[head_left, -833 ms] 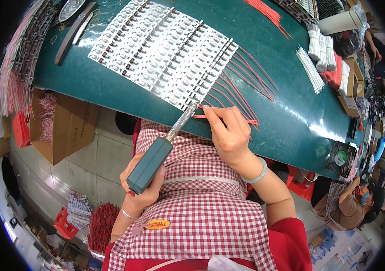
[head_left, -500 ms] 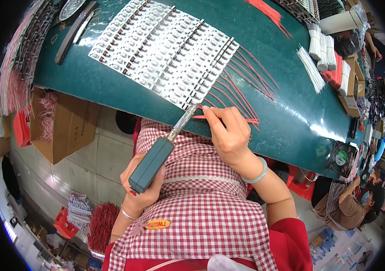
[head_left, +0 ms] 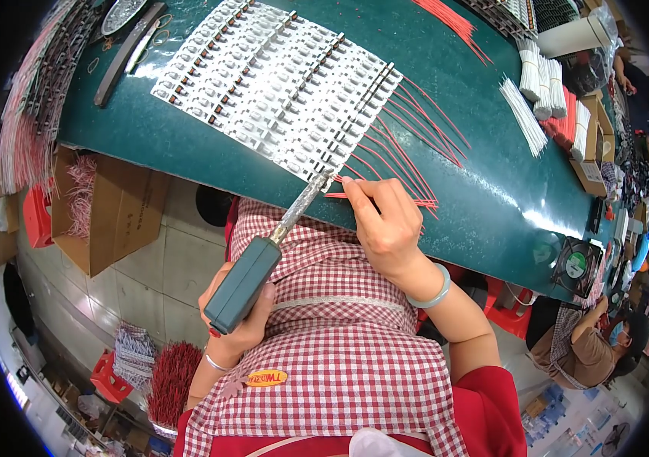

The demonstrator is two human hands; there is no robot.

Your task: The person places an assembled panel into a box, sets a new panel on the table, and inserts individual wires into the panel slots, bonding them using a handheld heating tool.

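A green table [head_left: 507, 129] bears a white panel of small modules [head_left: 278, 91], set aslant. The soldering iron [head_left: 246, 276] lies diagonally, handle toward the person's lower left, tip pointing away and rightward at the panel's near corner; contact is unclear. The left hand [head_left: 252, 327] wraps the handle. The right hand [head_left: 389, 228] pinches a red wire at that corner, thumb and forefinger together; other red wires [head_left: 425, 203] trail rightward.
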